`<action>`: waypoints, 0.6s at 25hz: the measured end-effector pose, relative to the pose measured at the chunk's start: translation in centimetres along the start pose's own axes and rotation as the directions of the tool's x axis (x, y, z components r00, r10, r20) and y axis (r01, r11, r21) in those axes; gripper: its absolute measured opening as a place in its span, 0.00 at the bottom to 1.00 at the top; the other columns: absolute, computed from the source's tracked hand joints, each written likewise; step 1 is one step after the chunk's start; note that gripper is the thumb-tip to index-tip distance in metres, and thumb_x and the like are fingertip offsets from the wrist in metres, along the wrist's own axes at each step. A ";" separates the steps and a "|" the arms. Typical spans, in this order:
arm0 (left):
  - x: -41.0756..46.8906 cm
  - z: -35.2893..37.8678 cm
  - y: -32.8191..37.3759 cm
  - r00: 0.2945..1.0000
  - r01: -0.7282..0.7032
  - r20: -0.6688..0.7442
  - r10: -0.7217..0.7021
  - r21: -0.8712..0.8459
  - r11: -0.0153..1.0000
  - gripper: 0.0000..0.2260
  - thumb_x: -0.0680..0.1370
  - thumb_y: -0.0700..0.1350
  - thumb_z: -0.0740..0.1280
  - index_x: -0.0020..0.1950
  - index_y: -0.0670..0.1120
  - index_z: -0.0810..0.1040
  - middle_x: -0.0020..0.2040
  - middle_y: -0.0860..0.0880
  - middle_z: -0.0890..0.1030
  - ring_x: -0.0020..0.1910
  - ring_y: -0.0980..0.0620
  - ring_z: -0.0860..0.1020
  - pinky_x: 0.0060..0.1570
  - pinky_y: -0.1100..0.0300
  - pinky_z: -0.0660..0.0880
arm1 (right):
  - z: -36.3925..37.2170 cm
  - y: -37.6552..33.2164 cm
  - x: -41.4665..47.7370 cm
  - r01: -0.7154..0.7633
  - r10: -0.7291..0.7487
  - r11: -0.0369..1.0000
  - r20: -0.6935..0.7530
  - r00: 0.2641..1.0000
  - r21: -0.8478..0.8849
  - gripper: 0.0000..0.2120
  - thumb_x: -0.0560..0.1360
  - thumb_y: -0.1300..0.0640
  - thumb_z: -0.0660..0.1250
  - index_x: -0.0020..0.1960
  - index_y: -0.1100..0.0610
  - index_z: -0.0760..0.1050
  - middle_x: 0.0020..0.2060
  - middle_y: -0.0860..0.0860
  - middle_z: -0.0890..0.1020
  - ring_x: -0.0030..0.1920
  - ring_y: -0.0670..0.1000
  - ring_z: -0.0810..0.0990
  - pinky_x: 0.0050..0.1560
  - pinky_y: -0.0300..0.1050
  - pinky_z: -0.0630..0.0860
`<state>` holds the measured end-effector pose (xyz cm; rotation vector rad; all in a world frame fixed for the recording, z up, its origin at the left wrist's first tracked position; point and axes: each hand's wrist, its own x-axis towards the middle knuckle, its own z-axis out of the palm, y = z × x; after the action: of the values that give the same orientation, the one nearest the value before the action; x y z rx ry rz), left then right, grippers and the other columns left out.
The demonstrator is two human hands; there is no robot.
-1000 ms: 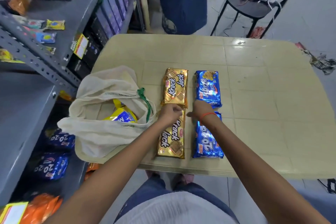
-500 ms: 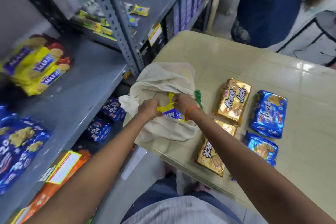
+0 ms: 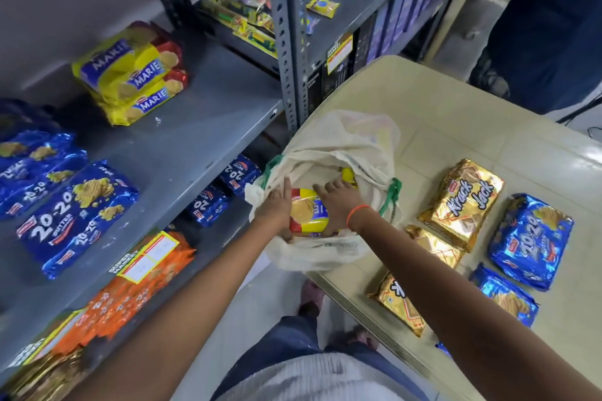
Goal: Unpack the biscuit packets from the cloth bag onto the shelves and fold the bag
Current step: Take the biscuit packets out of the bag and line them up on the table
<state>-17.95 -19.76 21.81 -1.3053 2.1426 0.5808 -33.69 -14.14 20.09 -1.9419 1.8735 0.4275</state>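
Cloth bag lies slumped at the left edge of the worktop, centre of the frame, its mouth gaping toward the camera. A yellow Marie packet sits in that mouth between both hands. The left hand lies flat along the packet's left side, fingers straight. The right hand rests over its right end, fingers stretched into the bag. The thumbs are hidden, so I cannot tell whether either hand truly grips. The step in hand looks like drawing this packet out. More yellow shows deeper inside, so the bag seems not yet empty. Next, the packet probably needs lifting clear of the cloth and carrying to the upper left, where a Marie stack lies on the grey shelf. Krack Jack packets and 20-20 packets wait on the worktop at right; folding comes last.
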 end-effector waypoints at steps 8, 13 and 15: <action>-0.9 -3.5 -1.3 0.989 0.115 -0.057 -0.134 -0.263 0.958 0.46 0.68 0.45 0.76 0.77 0.44 0.51 0.72 0.40 0.68 0.69 0.39 0.68 0.66 0.47 0.71 | -1.3 1.8 -2.9 0.017 0.249 0.725 -0.285 0.926 0.688 0.48 0.54 0.45 0.78 0.69 0.57 0.64 0.62 0.56 0.76 0.60 0.59 0.75 0.59 0.52 0.74; -3.0 -6.3 2.4 0.953 -0.303 -0.215 0.214 -0.668 0.679 0.31 0.67 0.36 0.76 0.68 0.43 0.69 0.62 0.43 0.78 0.62 0.47 0.77 0.56 0.59 0.75 | -2.5 0.3 -5.1 0.110 0.548 0.324 -0.281 0.788 0.940 0.39 0.59 0.51 0.81 0.63 0.57 0.65 0.56 0.52 0.79 0.51 0.49 0.79 0.50 0.43 0.76; -4.2 -7.1 4.6 0.909 -0.390 -0.243 0.338 -0.781 0.488 0.25 0.66 0.33 0.76 0.58 0.48 0.74 0.52 0.48 0.82 0.49 0.60 0.82 0.43 0.67 0.78 | -3.2 0.4 -6.0 0.153 0.619 0.142 -0.208 0.757 0.978 0.34 0.65 0.41 0.75 0.63 0.54 0.66 0.55 0.48 0.79 0.51 0.46 0.79 0.51 0.41 0.76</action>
<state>-22.24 -19.42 30.23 -1.2517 2.2727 1.9473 -34.56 -10.46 25.79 -0.7409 1.9177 -1.2864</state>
